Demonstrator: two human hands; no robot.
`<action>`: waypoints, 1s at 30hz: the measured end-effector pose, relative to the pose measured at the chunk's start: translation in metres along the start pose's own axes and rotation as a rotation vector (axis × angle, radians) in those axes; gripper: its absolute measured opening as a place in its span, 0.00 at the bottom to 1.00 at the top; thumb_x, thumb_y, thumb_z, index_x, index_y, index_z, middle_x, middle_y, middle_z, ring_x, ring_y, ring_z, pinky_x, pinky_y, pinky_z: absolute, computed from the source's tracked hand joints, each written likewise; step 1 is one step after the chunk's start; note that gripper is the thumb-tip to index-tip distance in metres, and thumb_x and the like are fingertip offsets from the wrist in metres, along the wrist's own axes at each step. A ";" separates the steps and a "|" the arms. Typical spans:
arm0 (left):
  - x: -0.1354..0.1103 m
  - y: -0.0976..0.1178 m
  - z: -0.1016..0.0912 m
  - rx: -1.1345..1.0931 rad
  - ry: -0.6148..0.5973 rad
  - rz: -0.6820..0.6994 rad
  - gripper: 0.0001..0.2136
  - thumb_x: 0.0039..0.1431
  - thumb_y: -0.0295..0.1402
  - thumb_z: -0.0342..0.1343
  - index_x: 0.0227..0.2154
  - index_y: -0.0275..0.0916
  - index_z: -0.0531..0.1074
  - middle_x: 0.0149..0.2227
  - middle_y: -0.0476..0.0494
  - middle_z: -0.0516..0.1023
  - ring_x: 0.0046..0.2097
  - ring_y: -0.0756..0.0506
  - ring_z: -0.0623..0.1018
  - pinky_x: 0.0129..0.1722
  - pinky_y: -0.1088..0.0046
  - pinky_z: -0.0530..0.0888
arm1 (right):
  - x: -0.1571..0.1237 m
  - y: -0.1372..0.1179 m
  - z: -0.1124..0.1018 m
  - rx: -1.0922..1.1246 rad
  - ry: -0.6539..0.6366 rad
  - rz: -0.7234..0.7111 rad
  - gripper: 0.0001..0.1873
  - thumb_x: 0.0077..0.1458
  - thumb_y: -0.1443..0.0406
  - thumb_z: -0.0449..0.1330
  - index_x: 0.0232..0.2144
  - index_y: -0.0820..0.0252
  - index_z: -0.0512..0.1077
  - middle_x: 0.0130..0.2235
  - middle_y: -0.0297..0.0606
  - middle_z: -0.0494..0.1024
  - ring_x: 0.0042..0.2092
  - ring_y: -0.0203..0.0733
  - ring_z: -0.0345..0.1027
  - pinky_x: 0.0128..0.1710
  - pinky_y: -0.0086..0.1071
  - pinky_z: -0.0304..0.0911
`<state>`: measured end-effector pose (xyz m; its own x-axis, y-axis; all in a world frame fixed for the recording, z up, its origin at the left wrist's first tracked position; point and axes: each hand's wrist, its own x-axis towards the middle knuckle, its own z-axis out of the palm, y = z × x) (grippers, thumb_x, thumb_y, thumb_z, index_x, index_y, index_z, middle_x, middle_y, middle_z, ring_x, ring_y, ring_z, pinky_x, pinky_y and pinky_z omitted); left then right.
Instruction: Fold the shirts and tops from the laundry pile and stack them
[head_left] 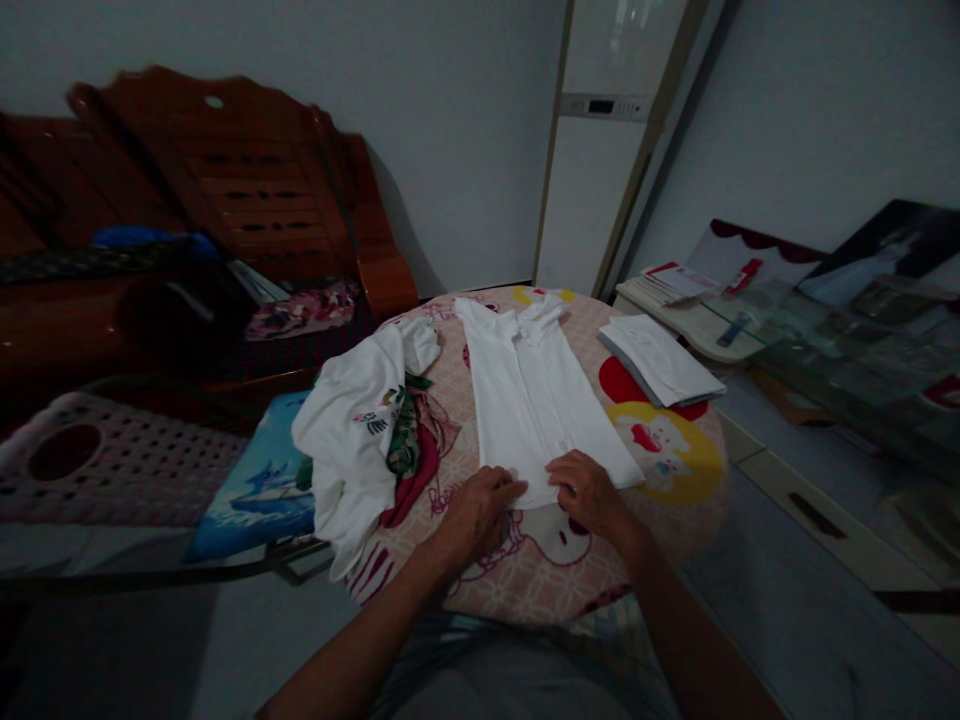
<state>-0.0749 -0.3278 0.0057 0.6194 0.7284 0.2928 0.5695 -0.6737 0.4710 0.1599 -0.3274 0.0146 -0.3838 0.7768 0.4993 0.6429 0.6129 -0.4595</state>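
A white collared shirt [529,400] lies lengthwise on the round table, its collar away from me and its sides folded in, so it makes a narrow strip. At the near hem's left part, my left hand [484,505] has its fingers closed on the fabric. My right hand [589,490] grips the same hem a little to the right, fingers curled and thumb tucked toward the cloth. Left of the shirt is a loose heap with a white printed top [349,430] over green and dark red garments [420,450]. A folded white and grey stack [660,360] rests on the right.
The table wears a pink patterned cloth [667,460]. A wooden chair [240,200] with clothes on it stands behind left, near a blue cushion [262,490] and woven seat [142,460]. A glass-topped stand [810,330] is at right, a tall white cabinet unit [592,180] behind.
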 end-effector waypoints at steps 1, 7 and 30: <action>0.002 0.001 -0.005 -0.008 -0.046 0.002 0.19 0.54 0.23 0.52 0.49 0.41 0.75 0.41 0.41 0.75 0.43 0.43 0.73 0.44 0.65 0.73 | -0.001 0.002 -0.001 0.017 0.007 0.002 0.16 0.42 0.80 0.53 0.26 0.58 0.75 0.34 0.38 0.81 0.38 0.42 0.73 0.42 0.37 0.69; 0.033 0.013 -0.028 -0.190 -0.040 0.034 0.14 0.61 0.29 0.51 0.47 0.39 0.76 0.45 0.41 0.77 0.48 0.44 0.75 0.50 0.66 0.72 | -0.006 0.021 -0.023 -0.056 0.274 0.258 0.13 0.50 0.73 0.53 0.33 0.58 0.76 0.34 0.40 0.80 0.36 0.43 0.74 0.38 0.35 0.68; 0.053 0.013 0.007 -0.038 -0.153 0.091 0.16 0.59 0.32 0.57 0.50 0.41 0.74 0.47 0.40 0.74 0.48 0.42 0.73 0.48 0.64 0.72 | -0.017 0.002 -0.026 -0.481 -0.193 0.159 0.07 0.51 0.74 0.56 0.28 0.59 0.72 0.34 0.41 0.73 0.39 0.45 0.64 0.40 0.36 0.59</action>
<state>-0.0304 -0.2988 0.0213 0.7446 0.6347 0.2068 0.4881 -0.7290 0.4800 0.1851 -0.3427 0.0245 -0.3432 0.8947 0.2859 0.9163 0.3858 -0.1075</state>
